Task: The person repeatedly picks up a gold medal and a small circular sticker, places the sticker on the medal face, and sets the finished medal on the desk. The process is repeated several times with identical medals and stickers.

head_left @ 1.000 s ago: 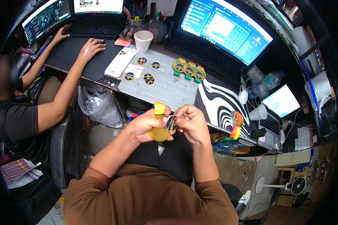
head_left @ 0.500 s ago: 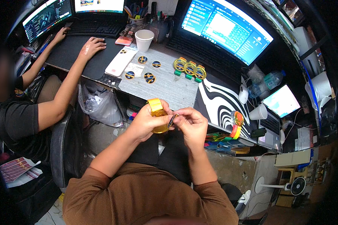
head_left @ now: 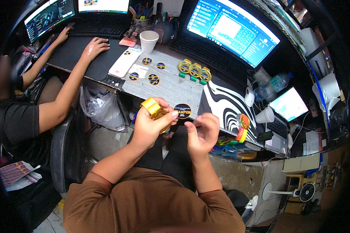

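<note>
My left hand (head_left: 149, 126) is closed around a gold medal (head_left: 158, 114) with a shiny yellow ribbon (head_left: 147, 105) at its top. Its thumb also pins the edge of a round black sticker (head_left: 182, 111) with orange and white print, which faces up. Just right of the sticker, my right hand (head_left: 202, 136) holds nothing; its fingers are bent and its thumb stands apart. On the grey desk beyond lie several similar round stickers (head_left: 154, 79). Three gold medals (head_left: 195, 71) with green ribbons overlap in a row by the keyboard.
A white phone (head_left: 124, 64) and a white cup (head_left: 148, 41) stand left on the desk. To the right are a black-and-white patterned mat (head_left: 225, 105), a mouse (head_left: 249, 95), another cup (head_left: 265, 115) and a laptop (head_left: 278, 136). A co-worker's hand (head_left: 94, 48) rests at the left.
The sticker was edge-on between both hands; now it lies flat to view under my left thumb. My right hand has let go of it and moved slightly right and down.
</note>
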A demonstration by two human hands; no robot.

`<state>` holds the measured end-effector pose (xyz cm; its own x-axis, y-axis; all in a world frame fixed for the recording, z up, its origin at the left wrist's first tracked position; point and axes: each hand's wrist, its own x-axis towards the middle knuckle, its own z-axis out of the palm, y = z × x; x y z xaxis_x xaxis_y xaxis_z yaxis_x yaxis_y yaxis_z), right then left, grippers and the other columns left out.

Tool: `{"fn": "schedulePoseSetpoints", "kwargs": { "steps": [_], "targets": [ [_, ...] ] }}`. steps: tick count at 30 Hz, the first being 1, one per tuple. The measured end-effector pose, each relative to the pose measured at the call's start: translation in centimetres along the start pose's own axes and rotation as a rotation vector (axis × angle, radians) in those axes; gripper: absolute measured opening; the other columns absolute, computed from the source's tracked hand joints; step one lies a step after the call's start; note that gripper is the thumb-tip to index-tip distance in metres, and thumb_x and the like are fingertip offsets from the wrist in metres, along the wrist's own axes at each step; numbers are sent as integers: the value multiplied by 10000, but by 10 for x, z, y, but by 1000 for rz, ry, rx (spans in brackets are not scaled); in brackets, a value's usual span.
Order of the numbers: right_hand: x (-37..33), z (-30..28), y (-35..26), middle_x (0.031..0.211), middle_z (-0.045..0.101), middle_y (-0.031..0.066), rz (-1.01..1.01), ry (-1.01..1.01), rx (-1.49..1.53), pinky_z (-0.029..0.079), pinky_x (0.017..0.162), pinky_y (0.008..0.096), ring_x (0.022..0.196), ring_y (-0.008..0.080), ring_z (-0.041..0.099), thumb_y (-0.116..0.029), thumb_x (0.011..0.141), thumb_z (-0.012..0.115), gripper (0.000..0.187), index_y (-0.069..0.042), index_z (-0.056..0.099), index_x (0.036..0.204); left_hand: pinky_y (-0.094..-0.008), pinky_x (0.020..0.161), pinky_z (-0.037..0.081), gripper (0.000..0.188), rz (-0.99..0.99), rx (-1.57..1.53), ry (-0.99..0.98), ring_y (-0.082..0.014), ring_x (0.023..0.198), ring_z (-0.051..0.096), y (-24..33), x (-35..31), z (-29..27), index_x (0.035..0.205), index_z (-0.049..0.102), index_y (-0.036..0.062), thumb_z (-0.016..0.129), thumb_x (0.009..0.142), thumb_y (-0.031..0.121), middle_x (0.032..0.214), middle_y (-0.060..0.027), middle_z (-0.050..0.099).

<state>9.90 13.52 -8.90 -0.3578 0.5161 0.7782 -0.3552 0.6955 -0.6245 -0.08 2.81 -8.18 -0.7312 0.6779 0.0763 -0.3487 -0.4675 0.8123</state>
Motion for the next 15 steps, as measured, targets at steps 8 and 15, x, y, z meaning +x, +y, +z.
{"fn": "schedulePoseSetpoints", "kwargs": {
  "steps": [8, 15],
  "targets": [
    [16, -30, -14, 979, 675, 77, -501, -117, -526, 462, 694, 293, 753, 203, 579, 32, 622, 712, 304, -94, 722, 898, -388, 637, 597, 294, -435, -204, -196, -292, 750, 695, 14, -8, -1, 1112, 509, 38, 512, 966, 293, 988, -177, 647],
    [-2, -34, -62, 939, 710, 64, -401, -419, -365, 510, 723, 300, 769, 213, 606, -1, 661, 731, 227, -77, 721, 875, -403, 877, 535, 599, -612, -423, -332, -351, 994, 648, 27, -11, 4, 1320, 448, -24, 263, 1013, 456, 1156, -275, 603]
  ]
}}
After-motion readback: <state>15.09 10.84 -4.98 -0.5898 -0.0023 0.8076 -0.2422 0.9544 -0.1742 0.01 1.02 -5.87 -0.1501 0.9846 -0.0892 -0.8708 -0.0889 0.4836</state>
